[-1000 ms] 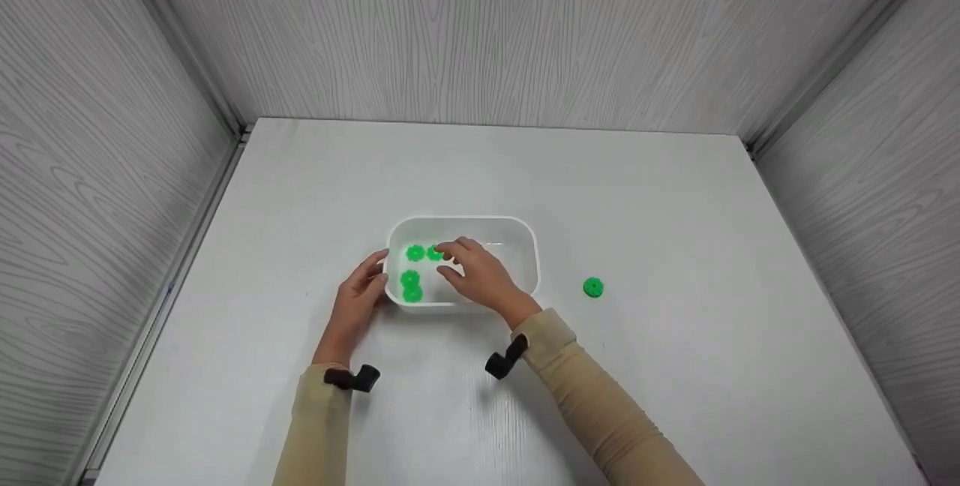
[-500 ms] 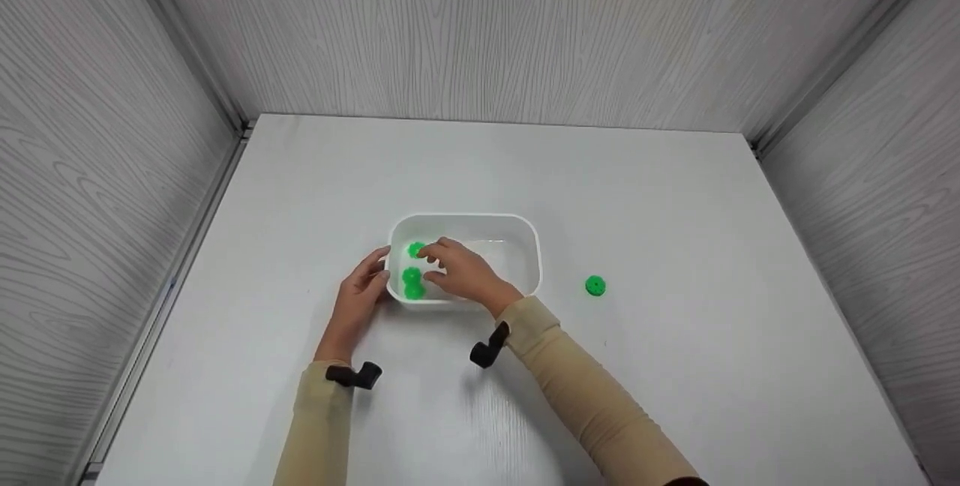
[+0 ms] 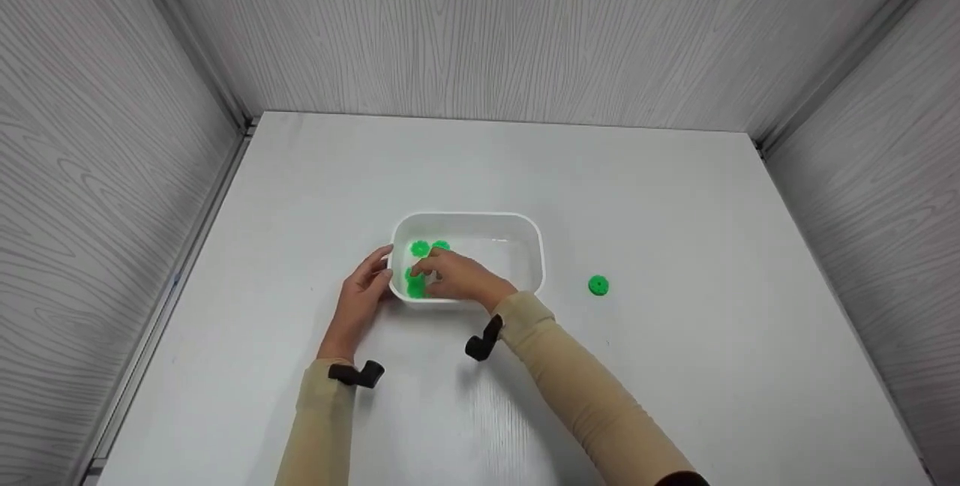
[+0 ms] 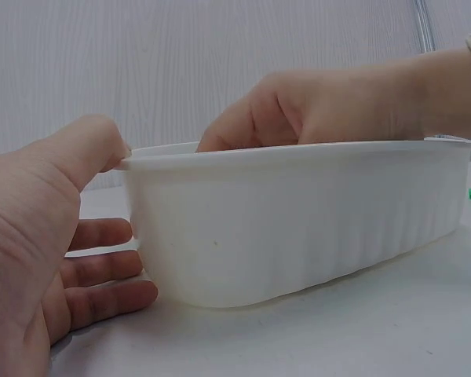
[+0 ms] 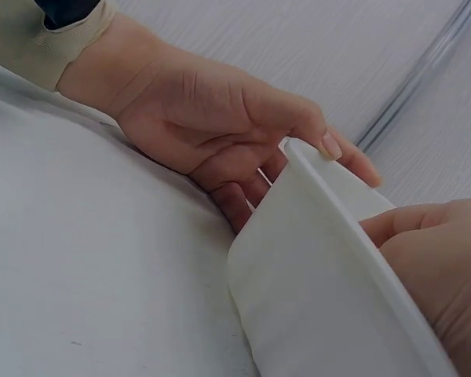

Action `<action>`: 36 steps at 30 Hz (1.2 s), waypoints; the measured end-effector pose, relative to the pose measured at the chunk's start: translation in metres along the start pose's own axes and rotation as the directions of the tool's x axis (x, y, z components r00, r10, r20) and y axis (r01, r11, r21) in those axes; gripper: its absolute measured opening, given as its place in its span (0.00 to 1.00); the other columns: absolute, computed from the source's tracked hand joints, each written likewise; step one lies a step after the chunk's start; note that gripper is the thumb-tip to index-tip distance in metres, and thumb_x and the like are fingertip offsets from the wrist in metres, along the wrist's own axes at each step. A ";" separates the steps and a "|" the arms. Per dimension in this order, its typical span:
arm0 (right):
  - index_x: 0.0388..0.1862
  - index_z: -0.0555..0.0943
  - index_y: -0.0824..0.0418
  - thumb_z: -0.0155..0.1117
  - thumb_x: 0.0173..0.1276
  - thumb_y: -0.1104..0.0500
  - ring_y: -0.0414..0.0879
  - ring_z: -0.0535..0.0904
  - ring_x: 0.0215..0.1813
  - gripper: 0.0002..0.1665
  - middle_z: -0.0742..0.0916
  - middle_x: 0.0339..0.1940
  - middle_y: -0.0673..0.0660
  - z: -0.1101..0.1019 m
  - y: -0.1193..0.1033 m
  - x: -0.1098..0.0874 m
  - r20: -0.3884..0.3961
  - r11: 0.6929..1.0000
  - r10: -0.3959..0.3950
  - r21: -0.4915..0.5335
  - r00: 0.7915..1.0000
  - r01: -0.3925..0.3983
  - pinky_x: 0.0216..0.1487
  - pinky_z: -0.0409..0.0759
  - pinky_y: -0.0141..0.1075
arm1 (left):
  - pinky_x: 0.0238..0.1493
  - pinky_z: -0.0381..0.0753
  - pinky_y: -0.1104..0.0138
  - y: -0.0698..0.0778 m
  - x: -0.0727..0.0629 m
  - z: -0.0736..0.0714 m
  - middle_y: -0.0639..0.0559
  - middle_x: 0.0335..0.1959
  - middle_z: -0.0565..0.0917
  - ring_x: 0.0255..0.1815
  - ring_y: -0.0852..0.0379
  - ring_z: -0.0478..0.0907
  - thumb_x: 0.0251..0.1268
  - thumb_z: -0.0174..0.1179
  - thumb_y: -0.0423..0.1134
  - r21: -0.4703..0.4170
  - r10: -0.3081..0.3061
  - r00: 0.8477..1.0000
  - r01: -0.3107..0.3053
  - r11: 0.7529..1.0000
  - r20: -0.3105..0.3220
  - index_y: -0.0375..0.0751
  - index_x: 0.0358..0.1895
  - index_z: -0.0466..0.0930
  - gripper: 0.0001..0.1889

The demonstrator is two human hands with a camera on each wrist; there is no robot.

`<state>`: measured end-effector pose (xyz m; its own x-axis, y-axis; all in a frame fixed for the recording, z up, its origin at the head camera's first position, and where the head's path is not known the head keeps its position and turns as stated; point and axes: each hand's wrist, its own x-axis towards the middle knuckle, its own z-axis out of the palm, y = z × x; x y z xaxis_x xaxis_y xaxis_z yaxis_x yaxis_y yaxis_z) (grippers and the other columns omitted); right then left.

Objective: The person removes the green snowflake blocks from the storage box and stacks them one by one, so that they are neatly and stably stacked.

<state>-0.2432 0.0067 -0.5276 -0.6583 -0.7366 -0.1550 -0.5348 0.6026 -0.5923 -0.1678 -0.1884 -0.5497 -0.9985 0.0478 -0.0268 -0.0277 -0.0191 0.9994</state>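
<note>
In the head view a white plastic tub (image 3: 517,253) holds small green scalloped discs. Two of these green discs (image 3: 419,248) lie side by side toward the back left, and more green discs (image 3: 416,289) lie close together at the front left. My left hand (image 3: 359,307) grips the tub's left end; the left wrist view shows its thumb on the rim and its fingers against the outer wall. My right hand (image 3: 461,277) reaches inside, bent fingers down at the front-left discs, partly covering them. I cannot tell whether it pinches one. Both wrist views hide its fingertips behind the tub wall.
One more green disc (image 3: 598,285) lies on the white table (image 3: 675,366) to the right of the tub. Grey wood-grain panels (image 3: 480,36) stand behind and on both sides. Each sleeve cuff carries a black wrist camera (image 3: 358,374).
My right hand has moved left and toward the front inside the tub, from the back discs to the front-left ones, uncovering the back pair. My left hand has kept its hold on the tub.
</note>
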 end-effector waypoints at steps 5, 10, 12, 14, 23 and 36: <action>0.54 0.81 0.51 0.66 0.61 0.59 0.43 0.72 0.48 0.21 0.78 0.47 0.52 0.004 0.005 0.003 0.034 0.999 -0.006 -0.038 0.999 0.008 0.51 0.71 0.32 | 0.51 0.73 0.50 -0.004 0.003 0.000 0.37 0.58 0.72 0.54 0.40 0.72 0.70 0.51 0.37 0.017 -0.022 1.000 0.022 1.000 -0.020 0.46 0.67 0.66 0.23; 0.55 0.81 0.48 0.65 0.63 0.57 0.44 0.69 0.48 0.20 0.76 0.48 0.54 0.006 0.005 0.003 0.058 0.995 -0.039 -0.091 0.998 0.044 0.52 0.69 0.33 | 0.50 0.74 0.53 -0.019 0.008 -0.003 0.42 0.57 0.73 0.53 0.45 0.73 0.69 0.52 0.42 0.029 -0.029 0.999 0.031 0.999 -0.045 0.54 0.65 0.68 0.21; 0.55 0.81 0.48 0.65 0.63 0.57 0.44 0.69 0.48 0.20 0.75 0.48 0.54 0.006 0.005 0.003 0.062 0.991 -0.054 -0.116 0.997 0.061 0.52 0.69 0.33 | 0.49 0.75 0.56 -0.024 0.010 -0.004 0.44 0.56 0.74 0.53 0.47 0.74 0.69 0.53 0.45 0.037 -0.021 0.999 0.023 0.999 -0.049 0.56 0.65 0.69 0.21; 0.55 0.81 0.48 0.64 0.63 0.57 0.45 0.68 0.48 0.19 0.75 0.48 0.55 0.007 0.005 0.004 0.062 0.987 -0.068 -0.143 0.996 0.076 0.52 0.68 0.33 | 0.48 0.76 0.59 -0.026 0.010 -0.004 0.45 0.56 0.74 0.53 0.48 0.74 0.69 0.53 0.47 0.047 -0.007 0.999 0.009 0.999 -0.050 0.57 0.65 0.69 0.22; 0.51 0.82 0.50 0.67 0.61 0.56 0.45 0.69 0.43 0.17 0.75 0.44 0.56 0.009 0.006 0.006 0.041 0.983 -0.084 -0.160 0.996 0.089 0.48 0.69 0.34 | 0.46 0.77 0.60 -0.028 0.009 -0.004 0.44 0.56 0.74 0.52 0.47 0.74 0.68 0.53 0.46 0.032 0.017 0.999 -0.016 0.999 -0.039 0.56 0.65 0.68 0.22; 0.50 0.78 0.53 0.67 0.61 0.56 0.45 0.70 0.48 0.18 0.75 0.48 0.55 0.006 0.005 0.006 0.043 0.997 0.001 -0.075 0.999 0.003 0.54 0.68 0.35 | 0.50 0.75 0.55 -0.026 0.011 -0.006 0.41 0.58 0.72 0.54 0.46 0.73 0.70 0.51 0.40 -0.004 -0.022 0.999 0.022 1.000 -0.026 0.52 0.67 0.66 0.22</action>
<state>-0.2466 0.0036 -0.5364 -0.6354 -0.7487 -0.1892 -0.5745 0.6220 -0.5321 -0.1781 -0.1932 -0.5761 -0.9985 0.0219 -0.0493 -0.0498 -0.0216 0.9985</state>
